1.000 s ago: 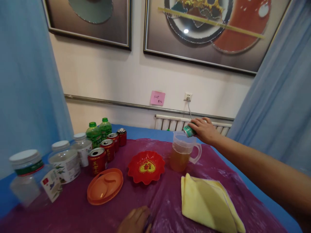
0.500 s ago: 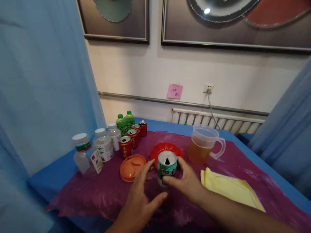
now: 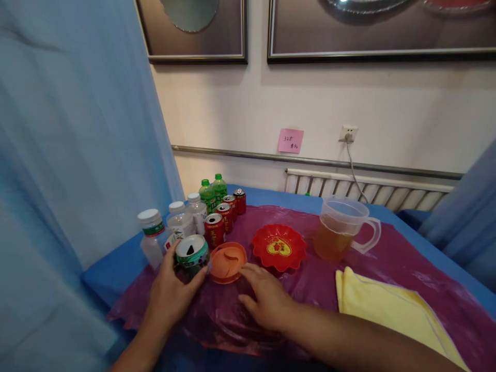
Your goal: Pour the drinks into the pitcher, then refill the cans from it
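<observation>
My left hand (image 3: 174,289) is wrapped round a green drink can (image 3: 192,257) with an opened top, in front of the white-capped bottles. The right hand (image 3: 263,297) is empty, its fingers apart, with the fingertips at the near right edge of an orange round lid (image 3: 228,262). Right behind that hand lies a red scalloped plate (image 3: 259,242) with a yellow print in its middle. A clear pitcher (image 3: 341,232) holding amber liquid stands to the right of the plate.
Red cans (image 3: 214,231) stand in a row behind the orange lid. Clear bottles with white caps (image 3: 151,235) and green bottles (image 3: 207,195) line the left side. A folded yellow cloth (image 3: 395,315) lies at the right on the purple plastic sheet (image 3: 310,289).
The green can has moved left from in front of the red plate, passing from my right hand to my left. My right hand has let go, and the view has shifted slightly.
</observation>
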Tool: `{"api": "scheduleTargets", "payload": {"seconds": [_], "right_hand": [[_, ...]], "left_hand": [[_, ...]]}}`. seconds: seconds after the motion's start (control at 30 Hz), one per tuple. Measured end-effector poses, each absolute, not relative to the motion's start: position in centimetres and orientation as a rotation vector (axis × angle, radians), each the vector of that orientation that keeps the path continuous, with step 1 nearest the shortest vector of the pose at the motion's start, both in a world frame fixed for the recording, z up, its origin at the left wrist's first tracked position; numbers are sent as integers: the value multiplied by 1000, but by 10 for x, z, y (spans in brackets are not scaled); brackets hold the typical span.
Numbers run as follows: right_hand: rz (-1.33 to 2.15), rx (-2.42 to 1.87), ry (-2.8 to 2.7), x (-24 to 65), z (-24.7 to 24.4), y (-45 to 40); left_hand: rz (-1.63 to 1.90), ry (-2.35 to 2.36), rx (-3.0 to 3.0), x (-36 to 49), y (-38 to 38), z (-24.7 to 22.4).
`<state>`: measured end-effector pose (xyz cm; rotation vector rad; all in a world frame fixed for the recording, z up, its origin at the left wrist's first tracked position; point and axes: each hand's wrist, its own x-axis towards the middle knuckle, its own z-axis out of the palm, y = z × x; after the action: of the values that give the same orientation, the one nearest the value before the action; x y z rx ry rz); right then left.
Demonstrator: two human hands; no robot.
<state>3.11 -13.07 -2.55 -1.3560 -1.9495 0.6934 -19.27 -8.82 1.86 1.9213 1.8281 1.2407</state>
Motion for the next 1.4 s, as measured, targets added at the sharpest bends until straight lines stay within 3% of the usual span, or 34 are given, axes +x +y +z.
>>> {"api": "scheduleTargets", "payload": {"seconds": [0.23,0.43,0.77,0.87,0.97,1.17,1.4], "right_hand": [[321,-1481,-2333,18,-33,-98],[319,-1475,-2324,22,-36,-93],[338,-1337,-2257,60,-21,-155],[333,-1309,-2220,81,-18,-167],[358,-1261,-2191,102,-14,-179],[466,-1192,-2103,134,12,-204],[275,-1218,-1390,155,2,-213]], "left_hand": [[1235,1904,1947,-193,-56,-3],[1295,1898,1973,-201,-41,-20],[1184,1913,2073,-203,-29,-35],[1333,1878,2230,-201,-50,-32],[1504,1596,2495,-191,-92,-22],[925,738,2835,-138,-154,2],[1202,566,2700,-73,-134,27]]}}
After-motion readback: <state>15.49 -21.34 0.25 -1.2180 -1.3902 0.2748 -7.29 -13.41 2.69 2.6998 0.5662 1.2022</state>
